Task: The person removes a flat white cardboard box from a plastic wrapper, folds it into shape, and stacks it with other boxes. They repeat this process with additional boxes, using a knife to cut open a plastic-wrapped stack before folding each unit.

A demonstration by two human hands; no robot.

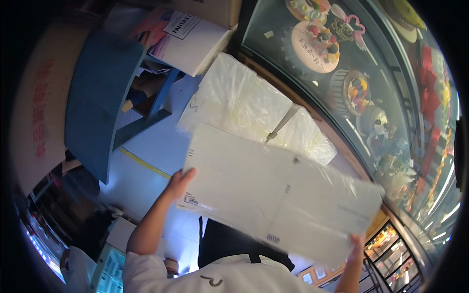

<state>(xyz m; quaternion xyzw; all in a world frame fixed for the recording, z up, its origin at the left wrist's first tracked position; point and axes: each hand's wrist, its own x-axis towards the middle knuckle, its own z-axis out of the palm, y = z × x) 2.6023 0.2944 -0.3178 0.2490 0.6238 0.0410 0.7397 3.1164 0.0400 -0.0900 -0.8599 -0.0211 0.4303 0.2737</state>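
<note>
Between my two hands is a long, flat white carton (278,190) in clear plastic wrap, held level with its length running from left to lower right. My left hand (181,184) grips its left end, thumb on top and the other fingers hidden beneath. At the right end my right hand (356,246) holds the near corner, slightly blurred. Just beyond the carton stands a white bundle in clear plastic (234,93), partly covered by it. A second plastic-wrapped bundle (312,136) sits to its right, with a gathered strip of plastic between them.
A glass display case (351,97) with decorated cakes curves along the right. To the left stand a blue wooden stool-like piece (100,97) and a large brown cardboard box (41,107). A printed white box (190,41) lies at the back. A yellow line (146,162) crosses the pale floor.
</note>
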